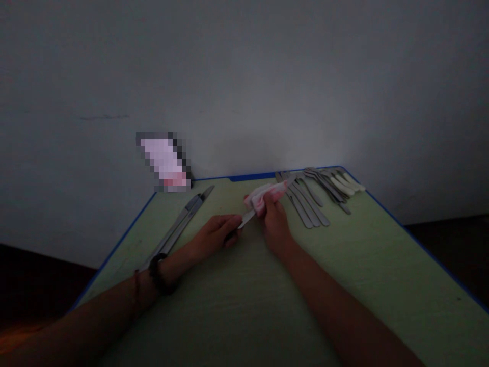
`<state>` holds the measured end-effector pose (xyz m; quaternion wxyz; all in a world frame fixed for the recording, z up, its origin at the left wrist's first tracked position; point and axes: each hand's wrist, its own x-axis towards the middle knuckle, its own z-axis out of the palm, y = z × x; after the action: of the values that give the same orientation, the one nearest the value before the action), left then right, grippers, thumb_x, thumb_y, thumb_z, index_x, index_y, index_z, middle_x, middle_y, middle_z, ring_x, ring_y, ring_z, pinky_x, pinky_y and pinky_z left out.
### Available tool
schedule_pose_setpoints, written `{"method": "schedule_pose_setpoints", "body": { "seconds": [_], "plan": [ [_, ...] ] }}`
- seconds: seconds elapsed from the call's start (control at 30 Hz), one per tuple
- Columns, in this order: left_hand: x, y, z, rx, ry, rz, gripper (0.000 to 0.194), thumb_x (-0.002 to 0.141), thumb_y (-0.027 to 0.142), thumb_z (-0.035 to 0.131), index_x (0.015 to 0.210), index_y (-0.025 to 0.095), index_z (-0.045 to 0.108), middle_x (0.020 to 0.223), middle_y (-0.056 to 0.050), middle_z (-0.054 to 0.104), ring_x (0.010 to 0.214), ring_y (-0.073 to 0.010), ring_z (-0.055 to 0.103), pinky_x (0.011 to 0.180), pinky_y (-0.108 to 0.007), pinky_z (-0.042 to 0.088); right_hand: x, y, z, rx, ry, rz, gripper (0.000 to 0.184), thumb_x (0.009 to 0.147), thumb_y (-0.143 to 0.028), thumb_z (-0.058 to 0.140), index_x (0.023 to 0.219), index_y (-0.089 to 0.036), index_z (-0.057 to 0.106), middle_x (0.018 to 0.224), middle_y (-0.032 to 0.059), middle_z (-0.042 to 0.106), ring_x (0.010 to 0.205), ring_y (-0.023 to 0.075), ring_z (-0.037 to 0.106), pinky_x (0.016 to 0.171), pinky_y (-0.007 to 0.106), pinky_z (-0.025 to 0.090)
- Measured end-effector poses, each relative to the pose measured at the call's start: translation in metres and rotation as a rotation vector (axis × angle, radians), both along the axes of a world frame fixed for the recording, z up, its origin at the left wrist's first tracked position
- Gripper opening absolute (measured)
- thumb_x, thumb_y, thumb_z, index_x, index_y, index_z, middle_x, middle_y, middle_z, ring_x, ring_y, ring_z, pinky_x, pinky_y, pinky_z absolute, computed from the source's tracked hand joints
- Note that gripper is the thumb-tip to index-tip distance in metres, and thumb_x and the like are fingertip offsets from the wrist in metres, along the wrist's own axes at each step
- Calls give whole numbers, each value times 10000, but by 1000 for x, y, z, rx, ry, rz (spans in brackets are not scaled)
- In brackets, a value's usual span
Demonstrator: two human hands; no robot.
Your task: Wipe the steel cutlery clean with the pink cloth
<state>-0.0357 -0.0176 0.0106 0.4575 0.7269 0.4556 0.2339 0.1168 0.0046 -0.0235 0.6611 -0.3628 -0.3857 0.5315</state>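
My left hand (221, 230) is closed around one end of a metal table knife (247, 219) above the middle of the table. The knife's other part runs into a pink and white cloth (263, 196), which hides it. My right hand (274, 214) is closed on this cloth, with the thumb on top, pressing it around the knife. A metal tip shows past the cloth's far end, close to the cutlery behind. Beside my left forearm lie a few table knives (179, 224), side by side, their near ends partly covered by my wrist.
Several metal pieces of cutlery (311, 209) lie fanned out at the back right, with white-handled pieces (346, 183) beyond them. A pixelated upright object (164, 158) stands at the back left corner. The pale green table (237, 306) has a blue edge and meets a grey wall (244, 76).
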Motion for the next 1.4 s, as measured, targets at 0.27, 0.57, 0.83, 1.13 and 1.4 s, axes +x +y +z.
{"method": "schedule_pose_setpoints", "body": {
  "seconds": [0.27, 0.57, 0.83, 1.13, 1.4],
  "plan": [
    [7, -11, -1, 390, 444, -57, 348, 917, 478, 402, 794, 175, 524, 634, 16, 555, 553, -129, 517, 521, -228, 356, 14, -1, 10, -46, -248, -164, 438, 879, -510, 410, 777, -157, 648, 766, 66, 701, 749, 185, 636, 791, 310, 468],
    [10, -12, -1, 554, 769, -75, 382, 980, 351, 238, 895, 159, 558, 772, -72, 688, 649, -185, 637, 610, -277, 447, -4, -21, 14, -76, -460, -76, 379, 853, -496, 479, 941, -153, 614, 925, 116, 702, 869, 214, 645, 838, 337, 457],
    [5, -10, 0, 562, 688, -194, 428, 982, 323, 206, 811, 162, 564, 766, -74, 683, 660, -175, 632, 645, -277, 459, -7, -20, 17, -139, -303, -83, 330, 844, -468, 483, 822, -174, 631, 801, 64, 711, 767, 190, 639, 785, 311, 456],
    [8, -15, 7, 572, 722, -297, 395, 978, 343, 232, 760, 179, 518, 652, -26, 603, 583, -154, 579, 590, -259, 424, 31, 11, 8, -72, -144, -168, 498, 872, -523, 385, 704, -157, 678, 704, 73, 726, 725, 198, 680, 831, 340, 475],
    [9, -15, -3, 617, 824, -166, 367, 960, 330, 258, 829, 172, 563, 738, -61, 681, 636, -184, 630, 604, -282, 459, -1, -10, 14, -84, -84, -76, 424, 861, -529, 455, 807, -147, 632, 753, 89, 730, 740, 199, 691, 790, 337, 503]
  ]
}}
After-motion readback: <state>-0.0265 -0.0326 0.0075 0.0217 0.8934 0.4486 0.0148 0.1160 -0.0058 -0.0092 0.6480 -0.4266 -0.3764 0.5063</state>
